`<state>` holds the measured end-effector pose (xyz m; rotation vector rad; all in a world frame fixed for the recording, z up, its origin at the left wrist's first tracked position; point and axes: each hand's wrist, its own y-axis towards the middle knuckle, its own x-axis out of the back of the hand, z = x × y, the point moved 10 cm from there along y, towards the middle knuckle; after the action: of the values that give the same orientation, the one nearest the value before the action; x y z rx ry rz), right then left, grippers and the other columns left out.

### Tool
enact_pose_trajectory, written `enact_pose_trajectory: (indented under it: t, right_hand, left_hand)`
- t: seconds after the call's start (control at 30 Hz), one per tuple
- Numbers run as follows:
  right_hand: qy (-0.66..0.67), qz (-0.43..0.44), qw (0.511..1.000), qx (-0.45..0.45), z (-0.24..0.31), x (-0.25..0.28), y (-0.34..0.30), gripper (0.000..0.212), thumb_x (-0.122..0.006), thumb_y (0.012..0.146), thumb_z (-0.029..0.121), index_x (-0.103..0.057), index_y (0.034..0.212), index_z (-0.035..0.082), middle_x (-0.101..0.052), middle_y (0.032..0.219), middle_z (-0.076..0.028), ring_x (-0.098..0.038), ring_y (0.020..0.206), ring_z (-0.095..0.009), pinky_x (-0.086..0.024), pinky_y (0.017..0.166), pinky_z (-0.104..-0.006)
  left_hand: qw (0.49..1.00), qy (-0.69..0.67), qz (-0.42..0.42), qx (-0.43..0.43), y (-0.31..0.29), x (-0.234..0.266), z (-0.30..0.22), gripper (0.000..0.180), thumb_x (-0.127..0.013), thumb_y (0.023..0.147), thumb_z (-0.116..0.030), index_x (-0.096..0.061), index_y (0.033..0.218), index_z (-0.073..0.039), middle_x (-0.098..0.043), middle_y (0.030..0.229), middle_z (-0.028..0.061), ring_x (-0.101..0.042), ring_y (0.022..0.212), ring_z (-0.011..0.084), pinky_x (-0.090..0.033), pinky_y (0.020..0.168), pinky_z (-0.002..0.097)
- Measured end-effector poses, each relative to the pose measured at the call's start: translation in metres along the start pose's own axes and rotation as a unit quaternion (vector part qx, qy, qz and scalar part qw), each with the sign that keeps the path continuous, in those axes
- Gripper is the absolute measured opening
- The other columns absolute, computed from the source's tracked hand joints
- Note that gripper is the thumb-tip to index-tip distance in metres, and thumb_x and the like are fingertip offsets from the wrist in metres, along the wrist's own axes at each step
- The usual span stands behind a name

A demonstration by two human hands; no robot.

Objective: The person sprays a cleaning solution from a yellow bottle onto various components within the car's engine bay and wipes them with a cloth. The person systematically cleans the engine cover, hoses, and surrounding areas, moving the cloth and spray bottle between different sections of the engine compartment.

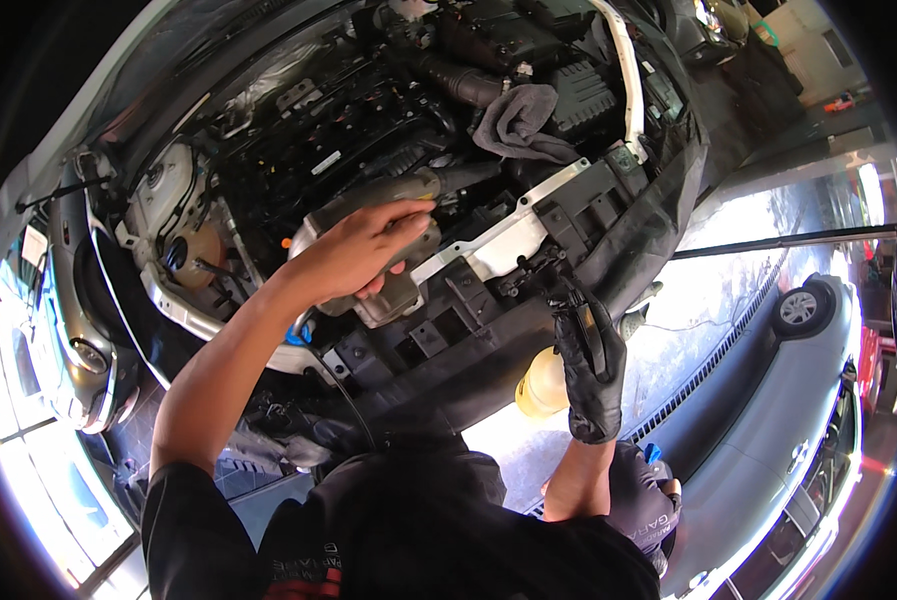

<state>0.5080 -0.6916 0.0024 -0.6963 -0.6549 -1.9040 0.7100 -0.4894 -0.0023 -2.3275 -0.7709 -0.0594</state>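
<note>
My bare left hand [373, 245] is over the front of an open engine bay. Its fingers curl around the edge of a dull grey metal heat shield [393, 300], and some fingertips are hidden. My right hand [590, 365] wears a black glove and is closed at the front edge of the bay. From its fingers juts a dark thing with small knobs [538, 275]; its kind is hard to make out against the black trim. Between the two hands runs a silver front crossmember [498, 240].
A grey cloth [518, 122] lies on the engine, beside a ribbed black intake hose [458, 78]. Black sheeting [673, 200] drapes the car's front edge. Below my right hand is a yellowish container [542, 385]. A silver car [768, 440] stands at right, another vehicle [88, 350] at left.
</note>
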Motion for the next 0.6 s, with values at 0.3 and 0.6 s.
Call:
enact_pose_trajectory:
  t: [0.3, 0.6]
  right_hand:
    - [0.294, 0.156, 0.941, 0.059, 0.153, -0.063, 0.014, 0.060, -0.071, 0.086, 0.032, -0.056, 0.142, 0.015, -0.046, 0.144, -0.020, -0.047, 0.130, -0.036, -0.039, 0.107, -0.0503]
    - [0.058, 0.216, 0.886, 0.407, 0.263, -0.145, -0.006, 0.073, -0.062, 0.089, 0.041, -0.039, 0.153, 0.014, -0.030, 0.155, -0.028, -0.027, 0.145, -0.046, -0.013, 0.116, -0.0685]
  left_hand:
    - [0.960, 0.229, -0.088, -0.136, -0.120, 0.005, 0.040, 0.080, -0.077, 0.083, -0.040, -0.042, 0.153, -0.027, -0.057, 0.121, 0.0152, -0.060, 0.115, 0.0325, -0.048, 0.096, 0.0406]
    - [0.939, 0.100, -0.229, -0.237, -0.186, 0.006, 0.099, 0.083, -0.084, 0.069, -0.001, -0.047, 0.143, 0.000, -0.049, 0.141, 0.0109, -0.047, 0.132, 0.0242, -0.036, 0.110, 0.0381]
